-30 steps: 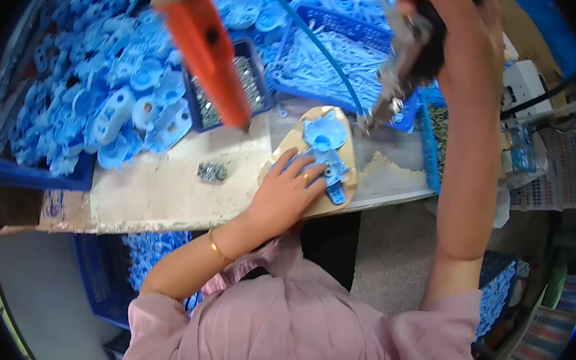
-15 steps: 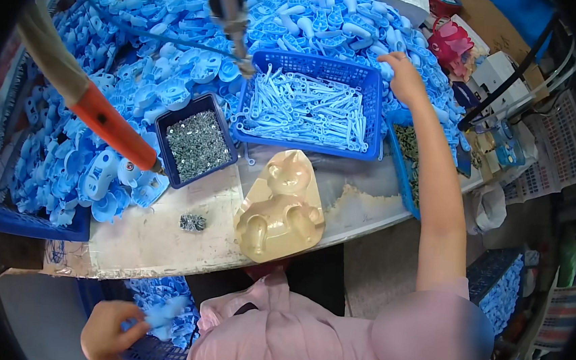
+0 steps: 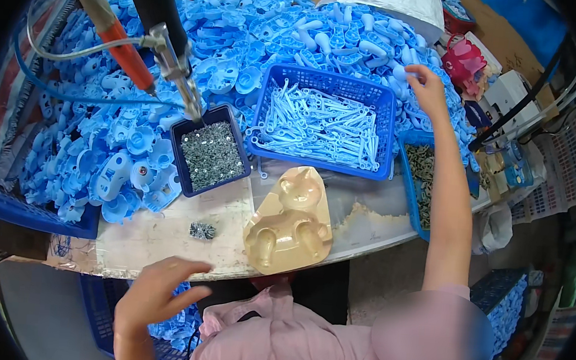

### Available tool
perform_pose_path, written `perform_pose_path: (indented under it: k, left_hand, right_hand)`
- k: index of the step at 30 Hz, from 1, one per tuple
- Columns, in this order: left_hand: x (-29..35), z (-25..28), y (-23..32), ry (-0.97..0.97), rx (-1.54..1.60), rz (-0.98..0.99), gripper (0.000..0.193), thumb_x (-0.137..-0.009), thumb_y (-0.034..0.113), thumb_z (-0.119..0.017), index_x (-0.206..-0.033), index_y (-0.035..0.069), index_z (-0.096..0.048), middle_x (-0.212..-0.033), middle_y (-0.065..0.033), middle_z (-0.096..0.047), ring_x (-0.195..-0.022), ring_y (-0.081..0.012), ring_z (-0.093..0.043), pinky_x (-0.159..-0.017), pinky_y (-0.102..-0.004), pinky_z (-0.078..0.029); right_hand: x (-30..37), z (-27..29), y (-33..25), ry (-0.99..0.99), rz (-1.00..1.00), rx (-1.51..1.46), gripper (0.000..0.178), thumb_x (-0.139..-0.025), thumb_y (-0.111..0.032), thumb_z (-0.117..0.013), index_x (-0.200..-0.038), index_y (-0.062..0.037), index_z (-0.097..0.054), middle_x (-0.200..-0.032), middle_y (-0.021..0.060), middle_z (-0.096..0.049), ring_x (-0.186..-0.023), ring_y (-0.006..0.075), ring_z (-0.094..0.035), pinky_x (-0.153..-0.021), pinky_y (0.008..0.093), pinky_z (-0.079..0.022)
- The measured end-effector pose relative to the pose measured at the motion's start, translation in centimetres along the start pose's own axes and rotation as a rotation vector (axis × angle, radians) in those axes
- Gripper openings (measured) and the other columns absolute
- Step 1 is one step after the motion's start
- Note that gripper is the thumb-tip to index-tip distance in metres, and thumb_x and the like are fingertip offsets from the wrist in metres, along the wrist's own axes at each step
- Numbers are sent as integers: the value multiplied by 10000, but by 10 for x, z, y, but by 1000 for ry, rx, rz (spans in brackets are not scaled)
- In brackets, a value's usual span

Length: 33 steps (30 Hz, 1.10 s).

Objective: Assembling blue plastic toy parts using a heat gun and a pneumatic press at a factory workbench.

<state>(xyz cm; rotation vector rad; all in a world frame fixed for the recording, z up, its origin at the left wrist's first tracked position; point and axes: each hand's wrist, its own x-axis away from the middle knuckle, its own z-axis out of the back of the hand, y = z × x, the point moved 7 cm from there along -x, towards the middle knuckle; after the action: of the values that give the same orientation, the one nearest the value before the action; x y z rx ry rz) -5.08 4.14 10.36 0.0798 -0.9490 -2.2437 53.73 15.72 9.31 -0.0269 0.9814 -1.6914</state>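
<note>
My right hand (image 3: 427,91) reaches to the far right of a big heap of light blue plastic parts (image 3: 246,28). Its thumb and fingertips close on a rounded light blue plastic part (image 3: 400,72) at the heap's edge. Below the table's front edge, my left hand (image 3: 160,295) is empty, thumb and fingers apart. A tan mold (image 3: 291,231) with doll-shaped hollows lies in front of me at the table edge. To its left rests a small clump of metal pieces (image 3: 202,231).
A blue basket (image 3: 323,166) holds light blue sticks with ringed ends. Beside it stand a dark bin (image 3: 210,184) of small metal pieces and a blue tray (image 3: 407,169). An orange-gripped tool (image 3: 127,56) and a metal-tipped tool (image 3: 175,69) hang overhead. A basket (image 3: 98,314) sits below.
My left hand has risen from above the lower basket toward the table edge; a blurred blue part beside it is gone. The orange tool has swung away. The view has shifted slightly.
</note>
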Motion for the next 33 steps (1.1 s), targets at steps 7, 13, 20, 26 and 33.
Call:
perform_pose_path:
  k: [7,13,20,26,33]
  left_hand:
    - [-108,-40,54,272,276,-268,610,-884,206,-746,-1422,67,-495,-1129,-178,-679,-952,-296,-662,-775,-388,-517]
    - [-144,-87,43,220,251,-254,483,-853,129,-742,-1313,85,-601,-921,-100,-674,-629,-196,-600,-576,-319,-471]
    - [-116,-76,40,228,62,-385,373,-798,117,-787,-1156,150,-687,-988,-61,-701,-825,-254,-651,-743,-363,-528]
    - [-90,-70,15,272,-79,-387,416,-738,131,-812,-1141,134,-709,-1070,-28,-723,-1039,-263,-662,-893,-392,-522]
    - [-86,-92,-8,294,-253,-517,446,-785,198,-768,-1207,101,-664,-1235,-36,-678,-1151,-250,-647,-976,-418,-515]
  right_hand:
    - [128,-42,-171,-748,153,-277,182,-869,-98,-740,-1040,-46,-706,-968,23,-716,-859,86,-649,-760,261,-520]
    - [175,-62,-207,-1271,10,-637,336,-907,-235,-760,-1170,-37,-693,-973,42,-736,-881,110,-667,-764,284,-546]
    - [-64,-21,-23,178,198,484,392,-913,-61,-562,-1301,-94,-602,-1309,169,-642,-1158,329,-639,-969,443,-508]
    - [-121,-83,-11,151,444,856,543,-880,29,-514,-1403,-118,-496,-1350,197,-566,-1157,389,-610,-983,488,-494]
    - [-91,-47,-44,242,355,628,532,-880,10,-549,-1392,-125,-495,-1224,242,-626,-1039,404,-658,-862,493,-533]
